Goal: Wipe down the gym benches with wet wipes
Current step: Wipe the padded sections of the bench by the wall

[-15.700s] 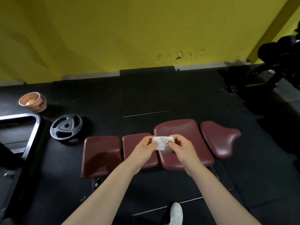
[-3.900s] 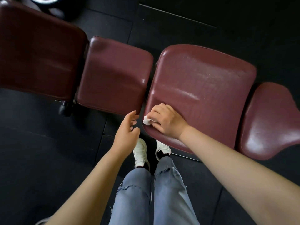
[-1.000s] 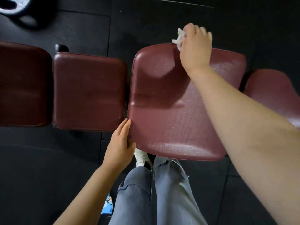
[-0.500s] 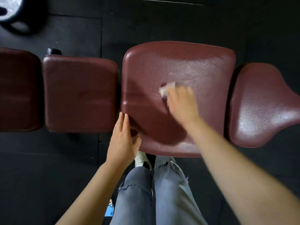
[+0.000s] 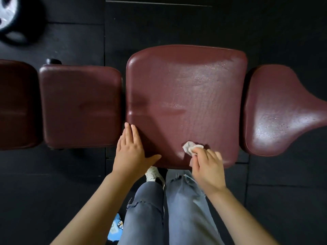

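Note:
A maroon gym bench runs left to right below me in several padded sections. The large middle pad (image 5: 185, 96) shines with a wet streak. My right hand (image 5: 207, 167) holds a crumpled white wet wipe (image 5: 189, 147) against that pad near its front edge. My left hand (image 5: 131, 151) rests flat with straight fingers on the pad's front left corner. The smaller square pad (image 5: 79, 106) lies to the left, another pad (image 5: 16, 103) beyond it, and the tapered end pad (image 5: 276, 110) to the right.
Black rubber floor tiles surround the bench. A weight plate (image 5: 8, 16) lies at the top left corner. My legs in grey jeans (image 5: 168, 209) and a white shoe (image 5: 154, 174) stand against the front edge. A blue packet (image 5: 115, 227) lies by my left leg.
My right hand has drawn the wipe from the pad's far edge back across the middle to the front edge. My left hand has stayed on the front left corner.

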Motion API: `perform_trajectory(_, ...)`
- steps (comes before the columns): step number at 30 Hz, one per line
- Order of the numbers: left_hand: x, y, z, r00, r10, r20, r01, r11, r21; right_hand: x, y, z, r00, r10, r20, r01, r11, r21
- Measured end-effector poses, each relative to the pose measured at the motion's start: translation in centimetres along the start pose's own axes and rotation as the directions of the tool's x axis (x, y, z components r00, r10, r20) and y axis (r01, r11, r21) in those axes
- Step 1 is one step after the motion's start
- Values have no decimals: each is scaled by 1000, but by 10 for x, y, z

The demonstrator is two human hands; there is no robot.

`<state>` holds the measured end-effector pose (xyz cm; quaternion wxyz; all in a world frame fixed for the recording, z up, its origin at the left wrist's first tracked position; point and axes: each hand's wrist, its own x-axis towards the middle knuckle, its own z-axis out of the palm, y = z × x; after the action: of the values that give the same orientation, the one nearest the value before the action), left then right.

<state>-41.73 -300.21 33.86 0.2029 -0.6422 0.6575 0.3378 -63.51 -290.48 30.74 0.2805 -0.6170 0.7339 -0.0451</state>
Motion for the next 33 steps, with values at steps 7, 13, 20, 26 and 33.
perform_trajectory(7, -2, 3, -2, 1000, -15, -5, 15, 1000, 7, 223, -9, -45, 906, 10, -423, -81, 985, -150)
perform_trajectory(13, 1, 10, 11, 997, -65, -29, 68, 993, 92, 229, -8, -51, 914, 138, -382, -196, 973, -119)
perform_trajectory(20, 1, 10, 10, 996, -65, -58, 69, 995, 66, -26, 13, 7, 980, 159, -123, -160, 987, 1)
perform_trajectory(26, -1, 16, 18, 995, -45, -86, 49, 998, 40, 167, 37, -33, 863, 190, -467, -258, 963, -84)
perform_trajectory(33, 2, 5, 24, 993, -75, -90, 82, 993, 79, 242, 38, -57, 857, 261, -444, -316, 947, -53)
